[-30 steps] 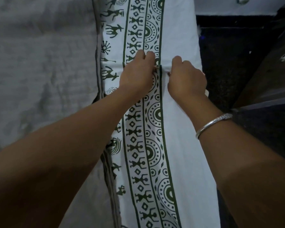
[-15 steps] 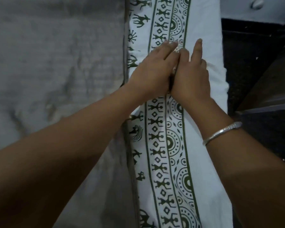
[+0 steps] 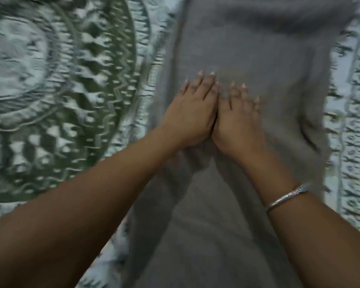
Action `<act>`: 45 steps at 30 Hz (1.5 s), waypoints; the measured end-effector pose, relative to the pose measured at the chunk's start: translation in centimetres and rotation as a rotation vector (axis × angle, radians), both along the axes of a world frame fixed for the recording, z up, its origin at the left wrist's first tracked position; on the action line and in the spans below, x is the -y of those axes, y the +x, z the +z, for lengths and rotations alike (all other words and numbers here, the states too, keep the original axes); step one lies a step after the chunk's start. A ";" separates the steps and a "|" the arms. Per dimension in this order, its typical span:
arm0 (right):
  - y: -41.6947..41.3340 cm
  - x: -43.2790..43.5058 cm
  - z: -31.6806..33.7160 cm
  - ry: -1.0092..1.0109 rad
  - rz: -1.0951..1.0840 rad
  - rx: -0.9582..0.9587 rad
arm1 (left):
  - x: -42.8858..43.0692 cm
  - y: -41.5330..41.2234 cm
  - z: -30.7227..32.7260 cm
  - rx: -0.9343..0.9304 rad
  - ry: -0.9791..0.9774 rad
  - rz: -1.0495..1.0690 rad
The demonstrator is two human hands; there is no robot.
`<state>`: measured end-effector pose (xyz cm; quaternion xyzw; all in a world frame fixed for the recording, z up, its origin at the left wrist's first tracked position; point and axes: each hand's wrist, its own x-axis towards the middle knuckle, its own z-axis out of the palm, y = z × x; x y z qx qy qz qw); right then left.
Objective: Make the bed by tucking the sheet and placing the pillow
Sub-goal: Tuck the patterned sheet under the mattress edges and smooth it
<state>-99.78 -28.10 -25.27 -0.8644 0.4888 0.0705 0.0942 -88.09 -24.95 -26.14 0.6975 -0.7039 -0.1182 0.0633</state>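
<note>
1. Sheet point(image 3: 60, 80), white with a green print, is lying spread on both sides of the grey cloth point(image 3: 247, 48). A large round green pattern is showing to the left of the cloth, and a narrower band of print is running along the cloth's right edge. Motion is blurring the whole view, so the finer detail of the print cannot be made out.
2. The grey cloth is lying as a long strip over the sheet, running from the near edge of the view to the far one, with soft creases showing in it.
3. The left hand point(image 3: 192, 117) is resting palm down on the grey cloth, near its left edge. Its fingers point(image 3: 197, 84) are lying straight and close together, gripping nothing.
4. The right hand point(image 3: 237, 125) is lying palm down on the cloth just beside the left hand, the two touching along their inner sides. Its fingers point(image 3: 242, 94) are lying straight and slightly apart, clamping nothing.
5. A silver bangle point(image 3: 287, 196) is sitting on the right wrist, above the near part of the cloth.
</note>
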 end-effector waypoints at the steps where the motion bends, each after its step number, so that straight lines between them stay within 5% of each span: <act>1: 2.2 -1.1 0.0 0.009 0.031 -0.014 | -1.5 2.3 0.0 0.026 0.028 0.020; 8: 20.4 -10.5 0.0 0.082 0.253 -0.050 | -14.0 20.4 0.8 0.071 0.200 0.244; 16: 30.7 -16.9 -1.9 0.084 0.483 -0.067 | -23.2 29.5 -1.9 0.043 0.224 0.542; 20: 32.0 -18.7 -3.7 0.129 0.624 -0.117 | -25.8 29.7 -3.5 0.061 0.236 0.491; 26: 30.5 -18.2 -2.6 0.110 0.522 -0.168 | -25.0 29.7 -2.4 -0.085 0.174 0.406; 32: 31.5 -20.5 -1.8 0.078 0.667 -0.124 | -27.6 28.6 -2.5 0.048 0.105 0.736; 35: 31.0 -22.8 -2.7 0.159 0.774 -0.144 | -29.8 27.3 -3.2 0.054 0.181 0.726; 41: 30.5 -24.3 -2.0 0.050 0.527 -0.238 | -33.8 26.4 -2.8 0.092 0.150 0.680; 45: 31.0 -27.3 -1.6 0.045 0.793 -0.134 | -36.3 26.0 -2.9 0.096 0.168 0.735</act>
